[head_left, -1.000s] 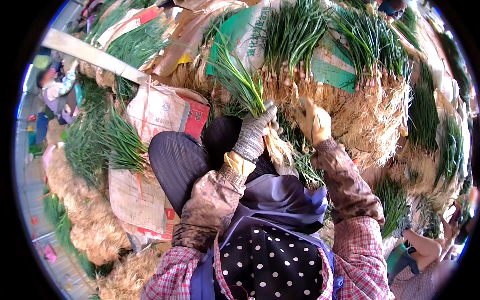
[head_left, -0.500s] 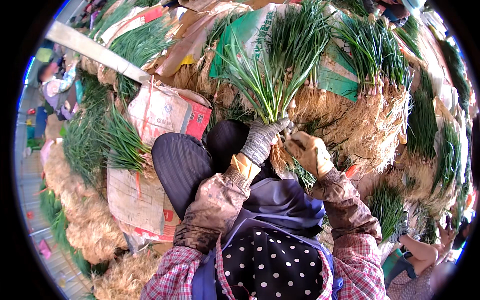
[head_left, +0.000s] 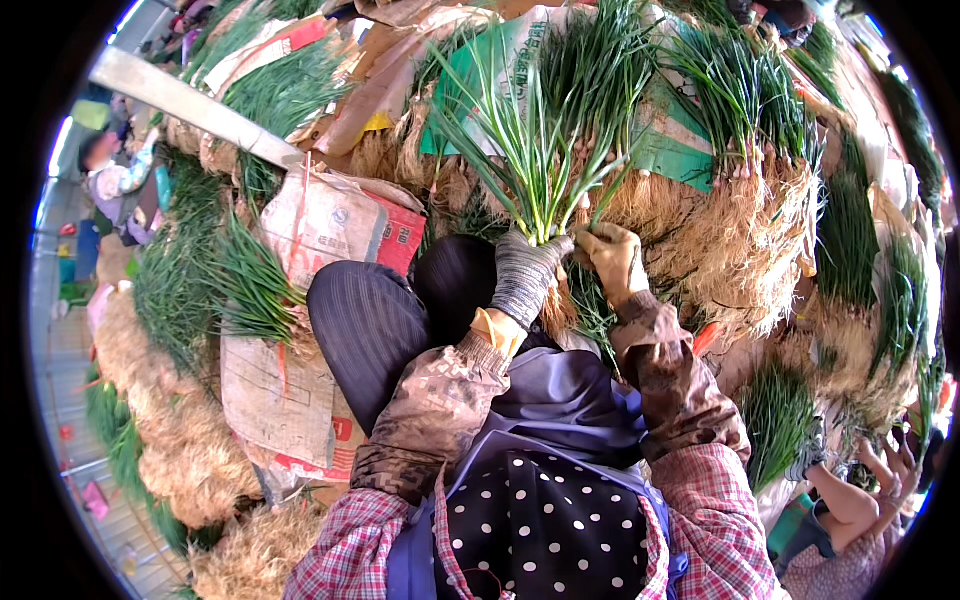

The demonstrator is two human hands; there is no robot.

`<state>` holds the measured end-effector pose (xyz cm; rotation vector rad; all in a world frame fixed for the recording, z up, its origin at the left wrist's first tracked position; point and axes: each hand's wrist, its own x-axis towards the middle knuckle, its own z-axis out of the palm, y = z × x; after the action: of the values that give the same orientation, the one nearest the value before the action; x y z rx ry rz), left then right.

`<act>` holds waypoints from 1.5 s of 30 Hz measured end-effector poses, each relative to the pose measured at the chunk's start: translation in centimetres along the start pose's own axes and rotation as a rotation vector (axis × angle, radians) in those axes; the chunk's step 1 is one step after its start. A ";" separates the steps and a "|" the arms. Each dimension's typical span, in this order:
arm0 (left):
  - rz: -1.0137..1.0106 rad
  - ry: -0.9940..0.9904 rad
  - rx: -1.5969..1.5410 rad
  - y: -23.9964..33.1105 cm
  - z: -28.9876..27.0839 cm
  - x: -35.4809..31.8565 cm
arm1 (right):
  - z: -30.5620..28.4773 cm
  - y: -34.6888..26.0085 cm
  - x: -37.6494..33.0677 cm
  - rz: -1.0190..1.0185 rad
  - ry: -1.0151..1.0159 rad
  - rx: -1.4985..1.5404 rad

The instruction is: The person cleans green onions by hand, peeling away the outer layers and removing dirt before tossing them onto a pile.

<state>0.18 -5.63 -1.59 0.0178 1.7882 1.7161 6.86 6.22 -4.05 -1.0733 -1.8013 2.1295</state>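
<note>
1. Heaped all around me were green onion bundles point(head_left: 740, 110) with straw-coloured roots, lying on printed sacks point(head_left: 330, 225).
2. My left hand point(head_left: 525, 275), grey-gloved, had its fingers clenched on a green onion bunch point(head_left: 540, 150), held upright just above my knee point(head_left: 365, 325).
3. My right hand point(head_left: 612, 262), tan-gloved, pinched the bunch's base beside it.
4. I judged the gathering half done: the bunch looked untied, with many piles left.

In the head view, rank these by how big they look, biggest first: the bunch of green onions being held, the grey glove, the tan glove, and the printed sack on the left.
1. printed sack, largest by far
2. bunch of green onions, its fanned leaves spread wide
3. left hand in the grey glove and right hand in the tan glove look about alike; not ranked.
</note>
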 end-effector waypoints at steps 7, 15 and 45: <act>0.057 -0.062 -0.262 -0.9 -0.1 1.0 | -5.8 7.4 -3.0 -0.065 -0.667 -1.552; 0.257 -0.275 -0.660 2.2 -1.0 -0.4 | 0.4 5.5 3.5 -0.537 -0.176 -0.487; -0.083 -0.131 -0.214 -0.1 -0.1 1.3 | -1.0 0.9 -3.4 -0.485 -0.358 -0.641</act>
<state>-0.90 -5.17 -2.23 -0.0339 1.4848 1.7951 10.29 4.92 -3.49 -0.2592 -2.6710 1.5524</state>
